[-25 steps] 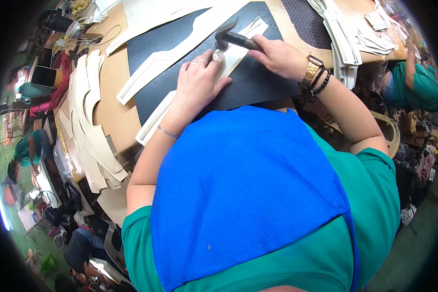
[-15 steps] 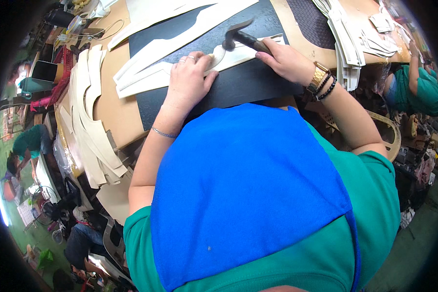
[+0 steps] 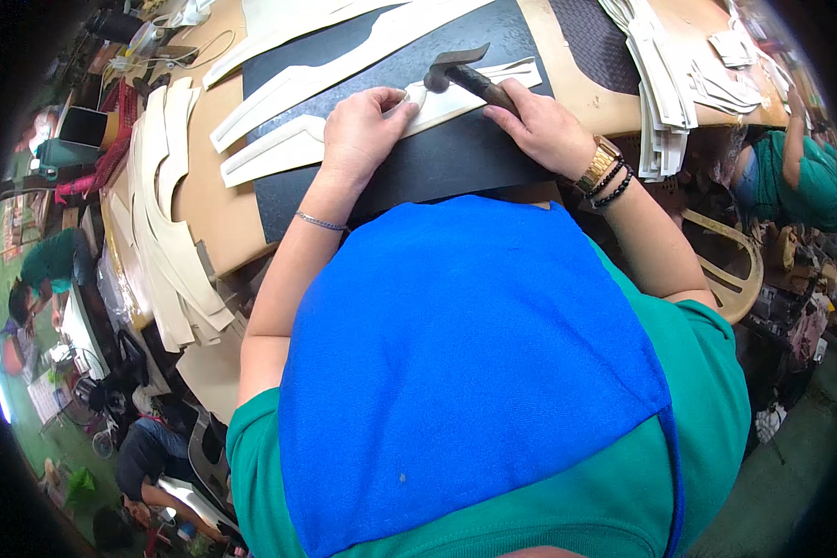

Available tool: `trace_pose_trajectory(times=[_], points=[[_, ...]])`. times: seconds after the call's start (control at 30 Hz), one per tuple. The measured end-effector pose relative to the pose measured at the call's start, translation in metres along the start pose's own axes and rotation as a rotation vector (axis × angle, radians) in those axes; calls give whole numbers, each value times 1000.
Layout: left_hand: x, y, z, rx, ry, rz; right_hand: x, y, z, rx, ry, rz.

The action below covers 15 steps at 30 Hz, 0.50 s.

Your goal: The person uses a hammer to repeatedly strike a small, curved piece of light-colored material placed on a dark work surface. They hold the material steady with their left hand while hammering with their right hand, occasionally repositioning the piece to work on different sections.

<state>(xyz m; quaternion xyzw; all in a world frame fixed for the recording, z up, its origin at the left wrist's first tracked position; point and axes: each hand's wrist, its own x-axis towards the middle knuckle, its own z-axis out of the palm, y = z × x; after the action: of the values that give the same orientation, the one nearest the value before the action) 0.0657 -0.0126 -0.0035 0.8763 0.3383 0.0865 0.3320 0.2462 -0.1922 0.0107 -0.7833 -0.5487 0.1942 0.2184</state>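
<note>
My right hand (image 3: 547,128) grips the dark handle of a hammer (image 3: 460,73). The hammer's head hangs over a cream, curved-edge strip (image 3: 274,151), which looks like leather or a similar sheet. At the strip's inner curve my left hand (image 3: 363,128) is closed, thumb and fingers pinching its edge just left of the hammer head. Under the strip lies a black board (image 3: 418,166). A second cream strip (image 3: 316,74) of similar shape rests farther back on the same board.
Long cream pieces (image 3: 163,186) are piled at the left edge of the tan tabletop (image 3: 219,200). More cream strips (image 3: 660,121) hang over its front edge on the right, beside a dark textured sheet (image 3: 595,42). Other people in green work at both sides.
My left fingers have drawn together into a pinch on the strip's edge, where they lay flatter before. The hammer stays over nearly the same spot, and my right forearm has shifted slightly.
</note>
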Motion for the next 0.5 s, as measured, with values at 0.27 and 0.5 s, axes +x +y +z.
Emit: trace_pose_trajectory(times=[0.27, 0.5], points=[[-6, -2, 12, 27, 149, 224, 5, 9, 3, -56, 23, -60], [-9, 4, 1, 178, 120, 112, 4, 8, 0, -54, -1, -31]])
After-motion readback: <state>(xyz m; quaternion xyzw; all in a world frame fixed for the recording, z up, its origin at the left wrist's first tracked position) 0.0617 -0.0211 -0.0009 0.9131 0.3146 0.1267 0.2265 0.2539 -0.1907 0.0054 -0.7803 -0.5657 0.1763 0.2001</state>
